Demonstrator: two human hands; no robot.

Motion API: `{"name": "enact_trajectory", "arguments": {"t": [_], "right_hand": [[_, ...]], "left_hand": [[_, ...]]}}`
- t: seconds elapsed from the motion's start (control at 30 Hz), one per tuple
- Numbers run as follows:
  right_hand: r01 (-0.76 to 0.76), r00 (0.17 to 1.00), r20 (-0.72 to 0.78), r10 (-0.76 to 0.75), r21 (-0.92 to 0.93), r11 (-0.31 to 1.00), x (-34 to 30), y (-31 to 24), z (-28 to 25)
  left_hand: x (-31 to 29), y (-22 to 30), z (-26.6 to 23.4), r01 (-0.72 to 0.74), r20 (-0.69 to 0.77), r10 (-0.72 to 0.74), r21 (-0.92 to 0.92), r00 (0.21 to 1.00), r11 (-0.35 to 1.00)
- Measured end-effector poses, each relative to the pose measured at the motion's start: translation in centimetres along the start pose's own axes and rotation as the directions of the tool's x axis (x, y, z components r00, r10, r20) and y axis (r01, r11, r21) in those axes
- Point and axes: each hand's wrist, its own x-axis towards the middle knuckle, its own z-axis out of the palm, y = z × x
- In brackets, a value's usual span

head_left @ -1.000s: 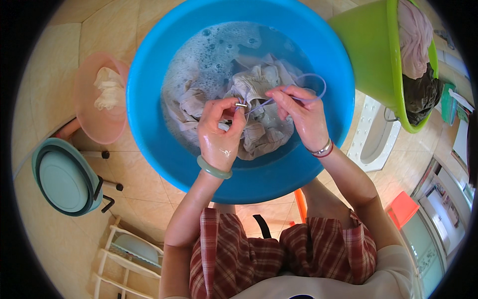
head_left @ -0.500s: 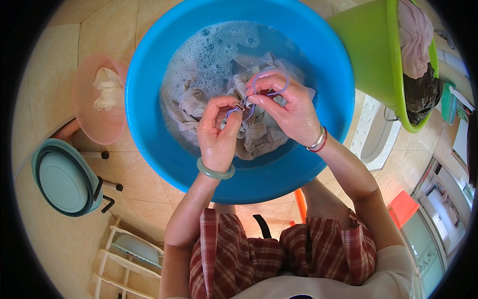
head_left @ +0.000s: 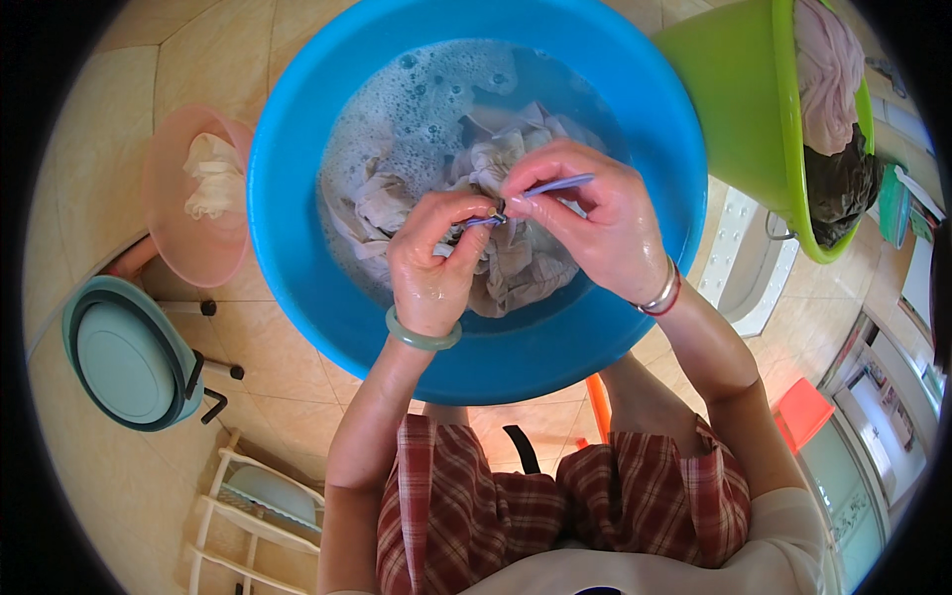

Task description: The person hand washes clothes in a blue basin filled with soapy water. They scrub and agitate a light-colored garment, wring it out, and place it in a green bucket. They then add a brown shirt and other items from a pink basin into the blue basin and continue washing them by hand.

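Over the soapy water, a thin purple cord [head_left: 559, 184] is stretched between my two hands. My left hand [head_left: 430, 273], with a pale green bangle at its wrist, pinches one part of it beside a small metallic piece [head_left: 497, 214]. With thumb and forefinger closed on the cord, my right hand [head_left: 600, 223] is very near the left; a doubled length sticks out across its palm side. Whether the cord is joined to other things cannot be seen. Wet greyish-beige cloth [head_left: 526, 273] lies bunched below both hands, in the large blue basin [head_left: 684, 198].
A tilted lime-green bucket [head_left: 729, 94] holding pinkish and dark cloth stands at right, by a white washboard-like tray [head_left: 729, 243]. At left are a pink translucent basin [head_left: 169, 164] with cream cloth, a folded teal basin [head_left: 124, 362] and a pale rack [head_left: 213, 506].
The cord's round loop has turned edge-on and now looks like a narrow strip. My right hand has rotated and shifted slightly right; my left hand stays nearly in place.
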Motion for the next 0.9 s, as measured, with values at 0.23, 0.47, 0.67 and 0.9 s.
{"name": "enact_trajectory", "arguments": {"t": [0.23,0.47,0.67,0.9], "right_hand": [[-0.273,0.951,0.182,0.248,0.126,0.954,1.0,3.3,-0.8],[0.126,0.926,0.372,0.054,-0.443,0.888,0.5,3.6,-0.4],[0.127,0.934,0.350,0.067,-0.504,0.854,0.3,4.1,-0.1],[-0.181,0.968,0.145,0.206,-0.164,0.970,0.2,3.8,-0.1]], "left_hand": [[-0.7,-0.9,0.0,-0.036,0.050,0.045,-0.171,0.998,0.985],[-0.9,0.9,1.0,0.143,-0.005,-0.145,-0.153,0.989,0.978],[-1.4,-0.8,1.2,0.209,-0.025,-0.225,-0.285,0.974,0.935],[-1.4,-0.9,0.7,0.242,-0.021,-0.254,-0.236,0.967,0.941]]}}
